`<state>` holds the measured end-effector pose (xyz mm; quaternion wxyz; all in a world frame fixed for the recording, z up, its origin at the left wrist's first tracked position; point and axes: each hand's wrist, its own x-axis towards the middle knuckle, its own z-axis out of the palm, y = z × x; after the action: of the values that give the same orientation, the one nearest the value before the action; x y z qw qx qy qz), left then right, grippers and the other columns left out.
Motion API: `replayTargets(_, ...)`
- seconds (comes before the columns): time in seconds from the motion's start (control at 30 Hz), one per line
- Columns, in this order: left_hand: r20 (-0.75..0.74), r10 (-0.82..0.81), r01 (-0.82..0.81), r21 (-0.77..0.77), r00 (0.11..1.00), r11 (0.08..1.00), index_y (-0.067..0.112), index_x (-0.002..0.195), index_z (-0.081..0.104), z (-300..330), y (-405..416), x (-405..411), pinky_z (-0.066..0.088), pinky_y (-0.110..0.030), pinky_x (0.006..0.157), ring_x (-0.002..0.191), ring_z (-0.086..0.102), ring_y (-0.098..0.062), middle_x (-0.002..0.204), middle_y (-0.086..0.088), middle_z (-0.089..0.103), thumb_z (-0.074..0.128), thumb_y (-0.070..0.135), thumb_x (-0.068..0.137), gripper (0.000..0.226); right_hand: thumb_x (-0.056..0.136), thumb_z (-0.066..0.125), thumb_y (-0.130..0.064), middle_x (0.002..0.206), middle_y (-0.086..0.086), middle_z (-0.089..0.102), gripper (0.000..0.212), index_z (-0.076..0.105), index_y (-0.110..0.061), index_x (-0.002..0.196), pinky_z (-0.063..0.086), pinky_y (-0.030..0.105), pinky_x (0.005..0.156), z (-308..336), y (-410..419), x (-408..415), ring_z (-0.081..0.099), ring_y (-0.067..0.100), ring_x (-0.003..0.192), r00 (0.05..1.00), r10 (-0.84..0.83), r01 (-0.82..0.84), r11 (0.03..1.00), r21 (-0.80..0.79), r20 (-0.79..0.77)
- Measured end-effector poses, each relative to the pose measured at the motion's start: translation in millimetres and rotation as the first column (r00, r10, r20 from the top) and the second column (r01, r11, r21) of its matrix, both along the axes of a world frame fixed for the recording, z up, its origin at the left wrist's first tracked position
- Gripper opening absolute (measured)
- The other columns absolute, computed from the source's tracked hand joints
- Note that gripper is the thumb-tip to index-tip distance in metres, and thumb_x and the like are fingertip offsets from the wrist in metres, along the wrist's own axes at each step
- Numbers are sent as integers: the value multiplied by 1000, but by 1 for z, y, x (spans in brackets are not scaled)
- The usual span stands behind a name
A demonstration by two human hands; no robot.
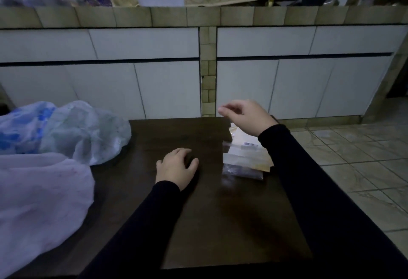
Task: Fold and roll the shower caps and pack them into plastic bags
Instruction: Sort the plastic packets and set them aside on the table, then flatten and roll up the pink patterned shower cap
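My left hand (176, 167) lies palm down on the dark wooden table (209, 223), fingers slightly curled and spread, with nothing in it. My right hand (245, 116) hovers above the table's far right corner, thumb and forefinger pinched together; blur hides whether a thin clear film is between them. Under it lies a stack of small clear plastic bags (245, 157), one with a barcode label. A crumpled pale plastic bundle with blue print (66, 128) and a pale lilac one (39, 201) sit at the table's left; single shower caps cannot be made out in them.
A white-tiled counter front (154, 80) rises right behind the table. The tiled floor (364, 168) shows to the right. Both arms wear black sleeves.
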<state>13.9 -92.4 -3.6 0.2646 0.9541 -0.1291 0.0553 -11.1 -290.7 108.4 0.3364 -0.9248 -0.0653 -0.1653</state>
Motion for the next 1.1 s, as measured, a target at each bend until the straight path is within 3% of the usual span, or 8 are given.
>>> replayTargets(0.17,91,89,-71,-188,992,980,26,130,53,12,27,-11,36,-28,100,121,49,-9,134,7,54,57,39,92,41,93,59,-37,100,-11,62,29,65,-22,117,43,17,77,-9,74,5,56,3,91,986,158,-159,987,-27,-52)
replayTargets(0.4,300,214,-152,-216,930,964,17,109,67,47,108,-25,37,-18,84,99,57,-9,108,3,65,61,25,89,22,93,58,-30,99,-10,65,21,69,-20,108,43,14,74,-55,162,26,58,2,90,971,222,-200,954,222,-82)
replayTargets(0.57,430,382,-382,-90,818,920,21,103,71,83,178,-40,44,-36,89,104,59,-26,109,-1,69,58,33,84,26,93,56,-38,94,-2,68,29,70,-15,102,42,17,66,-70,228,32,61,11,84,916,313,-235,926,297,-250)
replayTargets(0.67,388,532,-583,15,752,813,27,112,67,94,214,-50,34,-39,91,115,48,-29,123,2,61,57,34,86,29,84,46,-70,88,6,71,64,72,-11,87,46,37,86,-74,262,33,63,26,86,863,324,-240,938,249,-387)
replayTargets(0.77,347,581,-633,50,736,772,27,115,64,87,232,-56,30,-42,94,120,41,-28,131,2,54,56,31,87,29,73,34,-85,89,-5,70,73,72,-23,82,37,48,100,-78,285,33,62,21,94,820,318,-253,947,196,-477)
replayTargets(0.87,355,572,-609,-9,740,793,22,117,64,72,240,-56,32,-45,97,124,34,-30,138,-5,46,57,18,86,32,80,53,-65,59,-7,59,51,61,-21,57,41,40,84,-84,294,35,56,17,71,820,353,-241,927,287,-451)
replayTargets(0.97,342,543,-551,-84,767,830,12,116,64,63,244,-54,34,-37,97,118,34,-30,130,-11,50,53,1,85,35,88,61,-38,70,4,61,37,69,-4,76,42,28,65,-82,293,34,55,16,68,831,381,-243,904,352,-405)
replayTargets(1.1,306,515,-508,-108,801,855,10,114,66,64,247,-49,37,-32,94,109,46,-31,114,-11,61,50,1,89,31,91,59,-33,77,11,63,40,66,6,88,44,31,67,-76,281,31,57,20,72,859,390,-214,861,461,-331)
